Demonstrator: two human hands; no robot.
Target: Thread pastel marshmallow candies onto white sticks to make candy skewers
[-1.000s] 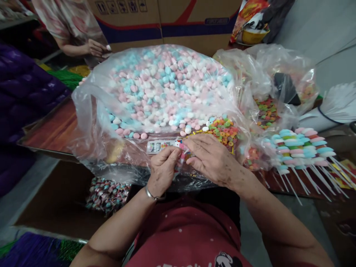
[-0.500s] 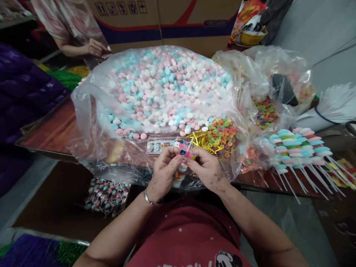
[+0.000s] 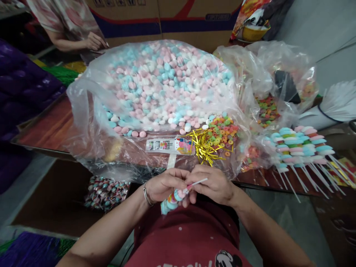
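A marshmallow skewer (image 3: 170,202) in a clear printed wrapper lies tilted between my hands, close to my body, its white stick pointing right. My left hand (image 3: 165,182) is closed around the upper part of the skewer. With fingers bunched, my right hand (image 3: 215,184) grips the gathered wrapper neck near the stick; whether a tie is there, I cannot make out. Just beyond my hands lie flat printed wrappers (image 3: 160,145) and a heap of gold twist ties (image 3: 207,150). Gummy rings (image 3: 221,129) are piled beside the ties.
A large clear bag of pastel marshmallows (image 3: 167,85) covers the table's middle. Unwrapped skewers (image 3: 302,146) are stacked at the right, near white sticks (image 3: 340,102). A cardboard box (image 3: 52,200) with wrapped candy stands lower left. Across the table, another person's hand (image 3: 96,41) shows.
Both hands have come down toward my body with the skewer, which has turned so its stick points right. The flat wrappers and gold ties are now less covered.
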